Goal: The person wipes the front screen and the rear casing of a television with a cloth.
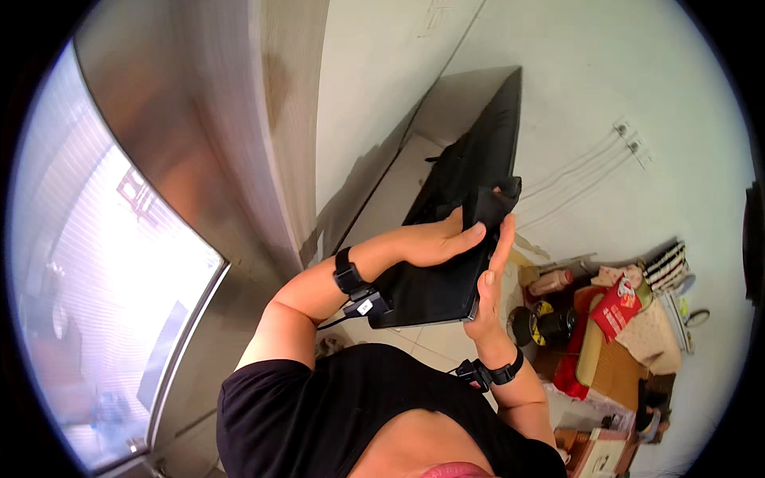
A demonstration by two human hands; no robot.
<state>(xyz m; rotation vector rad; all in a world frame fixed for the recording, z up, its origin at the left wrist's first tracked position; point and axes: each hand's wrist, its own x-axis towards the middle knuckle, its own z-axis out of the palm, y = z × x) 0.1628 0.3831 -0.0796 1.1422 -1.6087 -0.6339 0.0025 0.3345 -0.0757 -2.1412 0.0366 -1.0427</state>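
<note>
A large, flat black panel, perhaps a television, (pixel 427 293) stands tilted before me, its narrow end close to my chest. My left hand (pixel 439 242) lies over its dark face, thumb and fingers around a crumpled black cloth (pixel 493 206). Along the panel's right edge, my right hand (pixel 493 281) is pressed with its fingers stretched upward, touching the edge near the cloth. Part of the left fingers is hidden by the cloth. Each wrist wears a black strap with a small device.
A wooden cabinet or door surface (pixel 287 119) rises at left beside a bright window (pixel 113 269). Wall sockets (pixel 633 145) with hanging cables are at right. Below them, a red packet (pixel 615 308), a pink bottle (pixel 550 282), cloths and boxes crowd together. Pale floor tiles (pixel 448 346) show below the panel.
</note>
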